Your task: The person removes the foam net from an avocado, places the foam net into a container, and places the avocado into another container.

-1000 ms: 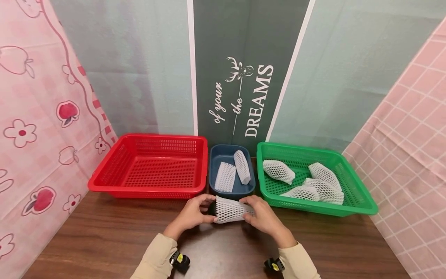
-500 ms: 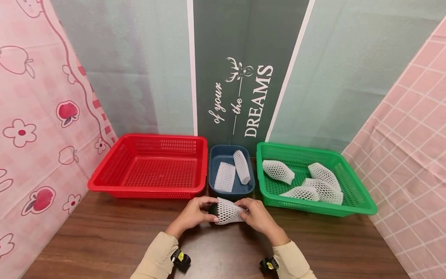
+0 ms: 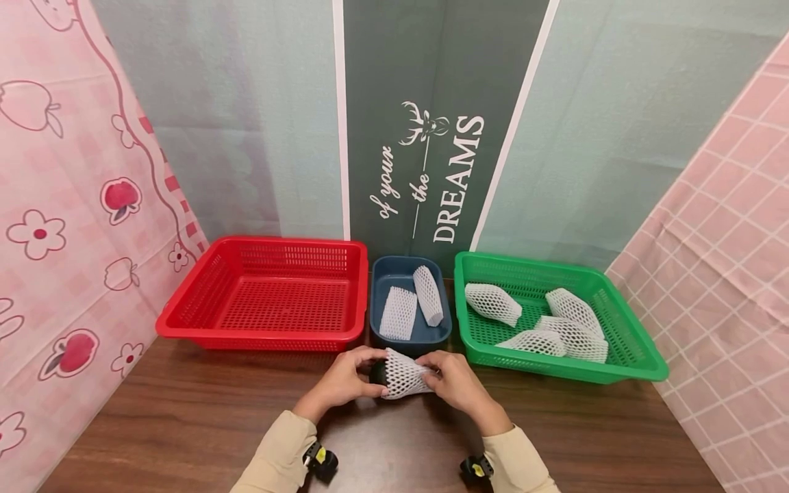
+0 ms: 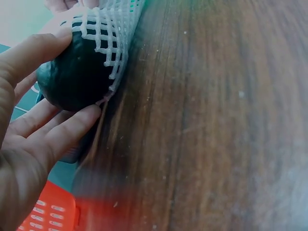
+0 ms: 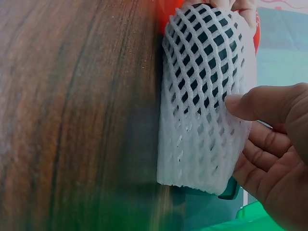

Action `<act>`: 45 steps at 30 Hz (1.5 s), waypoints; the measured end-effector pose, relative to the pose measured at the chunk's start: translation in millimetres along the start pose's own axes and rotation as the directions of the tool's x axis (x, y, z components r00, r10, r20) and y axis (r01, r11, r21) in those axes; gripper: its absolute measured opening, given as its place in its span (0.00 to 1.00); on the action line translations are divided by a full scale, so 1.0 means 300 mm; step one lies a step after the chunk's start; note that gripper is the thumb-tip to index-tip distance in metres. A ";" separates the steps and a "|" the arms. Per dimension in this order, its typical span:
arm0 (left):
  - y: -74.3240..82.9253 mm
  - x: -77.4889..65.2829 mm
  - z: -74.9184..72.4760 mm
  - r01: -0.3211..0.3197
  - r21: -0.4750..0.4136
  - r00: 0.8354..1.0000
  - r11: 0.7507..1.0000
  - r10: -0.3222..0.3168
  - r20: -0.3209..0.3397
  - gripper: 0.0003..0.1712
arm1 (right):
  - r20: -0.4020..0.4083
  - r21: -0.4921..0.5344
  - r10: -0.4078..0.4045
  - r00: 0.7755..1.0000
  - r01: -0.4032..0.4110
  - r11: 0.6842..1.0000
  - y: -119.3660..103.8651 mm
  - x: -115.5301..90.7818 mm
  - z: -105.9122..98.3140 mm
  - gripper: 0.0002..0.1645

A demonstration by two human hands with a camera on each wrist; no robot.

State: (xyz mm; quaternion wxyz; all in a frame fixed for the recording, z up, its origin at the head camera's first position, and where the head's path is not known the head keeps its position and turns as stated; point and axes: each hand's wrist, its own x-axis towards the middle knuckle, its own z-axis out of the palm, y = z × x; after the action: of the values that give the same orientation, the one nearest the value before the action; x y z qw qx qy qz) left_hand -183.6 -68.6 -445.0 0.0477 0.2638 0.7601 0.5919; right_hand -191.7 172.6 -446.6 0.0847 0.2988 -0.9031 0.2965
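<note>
A dark green, smooth-skinned avocado point(image 4: 72, 77) sits partly inside a white foam net sleeve point(image 3: 403, 375), just above the table in front of the blue tray. My left hand point(image 3: 344, 378) holds its bare end, thumb on one side and fingers on the other; in the left wrist view the fingertips meet the net's edge. With thumb and fingers, my right hand point(image 3: 457, 380) pinches the sleeve. In the right wrist view, the sleeve's unfilled tail point(image 5: 192, 166) hangs past that grip, and the avocado's dark skin shows through the mesh.
Behind the hands stands a blue tray point(image 3: 377, 274) with two flat foam nets point(image 3: 398, 313). A red basket point(image 3: 265, 335) is on the left. On the right, a green basket point(image 3: 555, 366) contains several net-wrapped pieces point(image 3: 493, 303). Curtains surround the wooden table point(image 3: 185, 411).
My right hand has shifted left along the sleeve toward the left hand, and less of the sleeve shows between them. The left hand stays nearly in place on the avocado. Baskets and tray are unchanged.
</note>
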 end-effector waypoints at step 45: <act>-0.068 -0.114 -0.116 -0.017 0.108 0.993 0.994 0.029 -0.113 0.28 | -0.054 -0.093 0.017 0.998 -0.022 0.995 0.004 -0.015 -0.047 0.11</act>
State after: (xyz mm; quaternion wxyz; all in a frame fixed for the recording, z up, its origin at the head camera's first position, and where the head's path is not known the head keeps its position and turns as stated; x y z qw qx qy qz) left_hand -174.7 -118.1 -461.6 -0.0170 0.2403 0.7889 0.5653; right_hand -189.1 183.9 -437.3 0.1197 0.2774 -0.9165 0.2623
